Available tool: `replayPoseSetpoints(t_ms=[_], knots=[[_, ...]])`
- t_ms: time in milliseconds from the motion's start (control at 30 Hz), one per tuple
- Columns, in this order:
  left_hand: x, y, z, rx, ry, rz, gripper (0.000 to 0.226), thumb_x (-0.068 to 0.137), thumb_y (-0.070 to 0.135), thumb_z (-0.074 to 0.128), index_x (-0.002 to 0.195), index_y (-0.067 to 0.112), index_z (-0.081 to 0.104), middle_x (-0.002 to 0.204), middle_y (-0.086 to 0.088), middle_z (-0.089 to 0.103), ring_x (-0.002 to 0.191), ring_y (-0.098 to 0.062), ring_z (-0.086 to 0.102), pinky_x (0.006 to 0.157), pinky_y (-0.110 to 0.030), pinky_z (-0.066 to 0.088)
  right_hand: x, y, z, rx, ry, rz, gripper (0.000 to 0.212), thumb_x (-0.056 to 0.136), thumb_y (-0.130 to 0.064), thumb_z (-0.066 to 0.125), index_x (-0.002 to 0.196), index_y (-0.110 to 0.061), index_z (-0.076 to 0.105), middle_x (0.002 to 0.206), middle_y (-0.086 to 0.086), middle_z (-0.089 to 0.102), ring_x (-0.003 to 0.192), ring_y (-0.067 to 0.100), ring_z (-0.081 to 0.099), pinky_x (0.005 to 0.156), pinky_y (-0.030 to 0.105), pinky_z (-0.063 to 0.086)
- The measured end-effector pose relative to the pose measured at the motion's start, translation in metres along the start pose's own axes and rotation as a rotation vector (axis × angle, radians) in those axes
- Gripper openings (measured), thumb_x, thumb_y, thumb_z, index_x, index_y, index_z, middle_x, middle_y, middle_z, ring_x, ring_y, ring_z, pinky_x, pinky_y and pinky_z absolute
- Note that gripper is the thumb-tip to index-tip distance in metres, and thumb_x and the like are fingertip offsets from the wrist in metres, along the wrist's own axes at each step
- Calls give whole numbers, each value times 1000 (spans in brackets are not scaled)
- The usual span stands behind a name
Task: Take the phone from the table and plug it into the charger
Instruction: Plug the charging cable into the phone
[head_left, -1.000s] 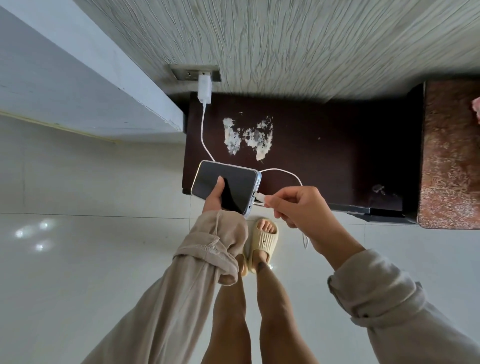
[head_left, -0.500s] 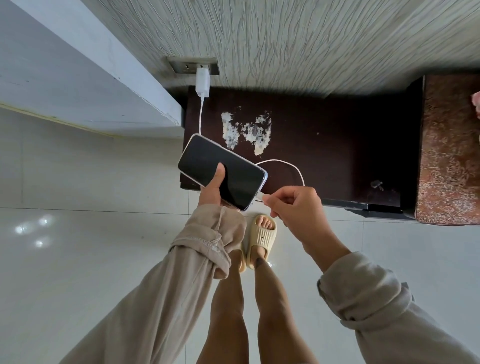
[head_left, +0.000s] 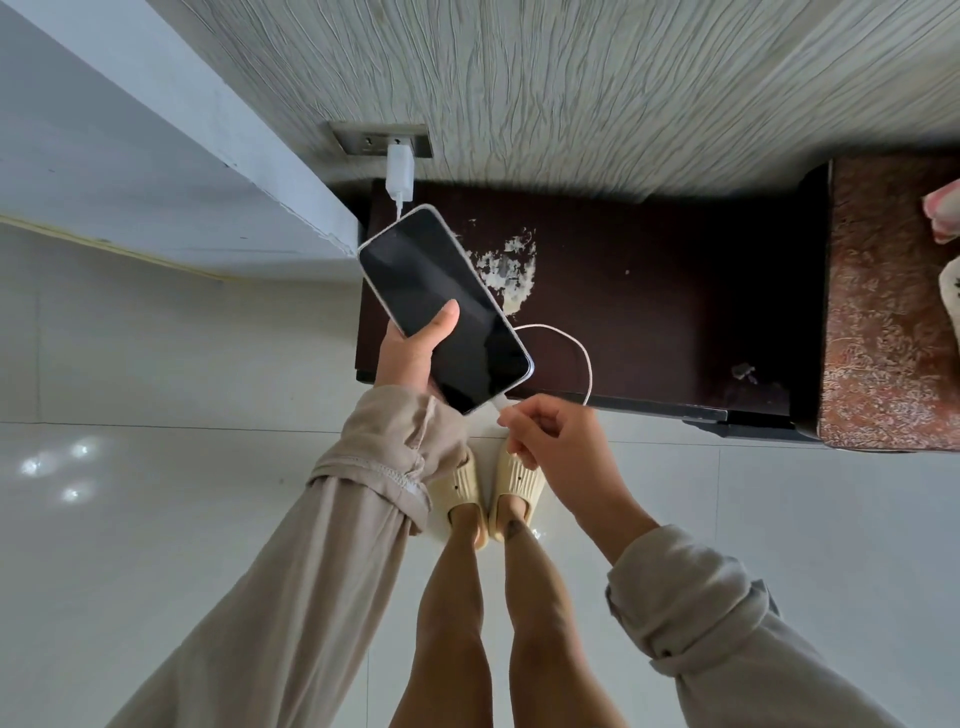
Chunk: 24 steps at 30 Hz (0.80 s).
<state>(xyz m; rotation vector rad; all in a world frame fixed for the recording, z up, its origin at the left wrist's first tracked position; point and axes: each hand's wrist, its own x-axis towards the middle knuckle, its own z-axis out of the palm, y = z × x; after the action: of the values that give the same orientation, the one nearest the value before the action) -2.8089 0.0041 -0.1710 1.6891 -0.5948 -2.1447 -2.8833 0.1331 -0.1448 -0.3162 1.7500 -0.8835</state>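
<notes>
Gripping the phone at center, left hand, right hand pinching the cable plug at its five-o'clock end, dark scuffed table behind, charger at twelve on textured wall, white tiled floor.

Head-worn wide-angle view, looking steeply down, close over both forearms (single camera)
</notes>
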Motion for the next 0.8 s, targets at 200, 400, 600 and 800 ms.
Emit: replayPoseSetpoints(t_ms=[200, 400, 600, 800], knots=[[-7, 15, 9, 110, -184, 66, 20, 86, 17, 58, 105, 19, 60, 117, -12, 62, 117, -32, 57, 108, -52, 40, -1, -5, -15, -60, -189, -12, 31, 88, -14, 55, 62, -28, 63, 46, -17, 64, 44, -5, 57, 47, 0, 42], [-4, 23, 13, -41, -435, -152, 65, 92, 56, 15, 136, 16, 42, 143, -13, 46, 135, -32, 40, 114, -50, 28, 1, -3, -19, 79, -189, 93, 28, 89, -9, 53, 69, -18, 69, 53, -5, 67, 46, 2, 63, 50, 10, 52], [-5, 24, 13, -36, -396, -198, 56, 96, 46, 17, 132, 13, 45, 136, -14, 47, 127, -31, 43, 109, -46, 31, -1, 2, -14, 116, -240, 174, 29, 90, -7, 53, 69, -20, 70, 57, -4, 70, 52, 7, 66, 61, 18, 58], [-3, 29, 7, 82, -352, -217, 49, 94, 50, 19, 97, 24, 61, 94, -1, 70, 89, -21, 67, 79, -32, 54, -1, -2, -8, 96, -318, 174, 20, 89, -1, 52, 76, -5, 67, 50, -9, 69, 50, 2, 66, 55, 10, 54]])
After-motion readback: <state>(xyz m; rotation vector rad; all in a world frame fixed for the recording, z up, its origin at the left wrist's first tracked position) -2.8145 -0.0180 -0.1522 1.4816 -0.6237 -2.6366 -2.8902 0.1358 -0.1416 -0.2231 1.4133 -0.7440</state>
